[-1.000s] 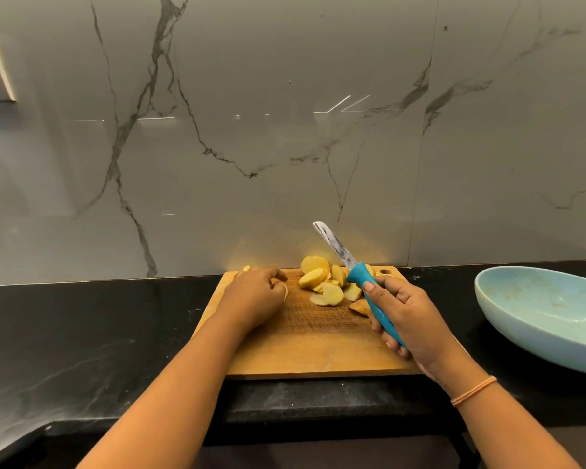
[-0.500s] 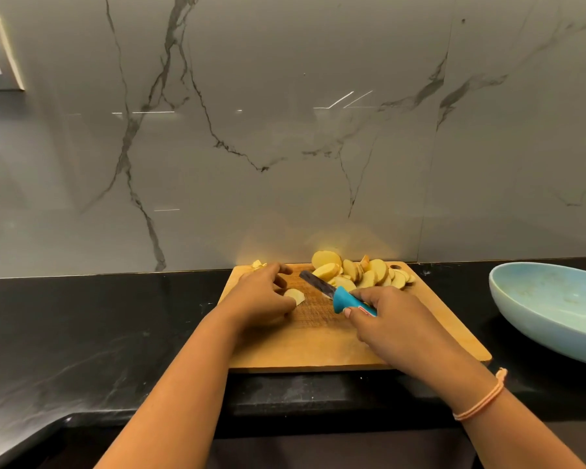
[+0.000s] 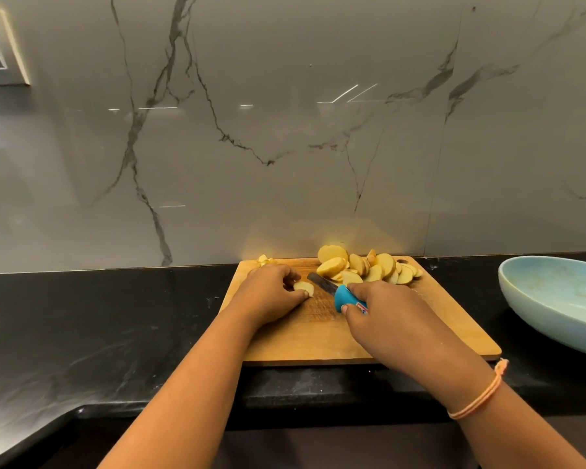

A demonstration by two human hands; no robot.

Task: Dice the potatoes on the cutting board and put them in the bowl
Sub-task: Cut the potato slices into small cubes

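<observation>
A wooden cutting board (image 3: 318,340) lies on the black counter. A pile of yellow potato slices (image 3: 369,267) sits at its far right corner. A few small cut pieces (image 3: 264,259) lie at the far left corner. My left hand (image 3: 268,294) presses a single potato slice (image 3: 303,287) onto the board with its fingertips. My right hand (image 3: 386,314) grips a knife with a blue handle (image 3: 344,297); the blade (image 3: 322,282) points left, its edge down on the board right beside that slice. A pale blue bowl (image 3: 555,299) stands to the right of the board.
A grey marble wall (image 3: 285,130) rises directly behind the board. The black counter (image 3: 99,316) stretches to the left and ends in a front edge near my body. A switch plate (image 3: 0,49) is on the wall at upper left.
The knife came down from a raised position above the pile to the board beside my left hand. My left hand pulled one slice out from the pile's side and holds it.
</observation>
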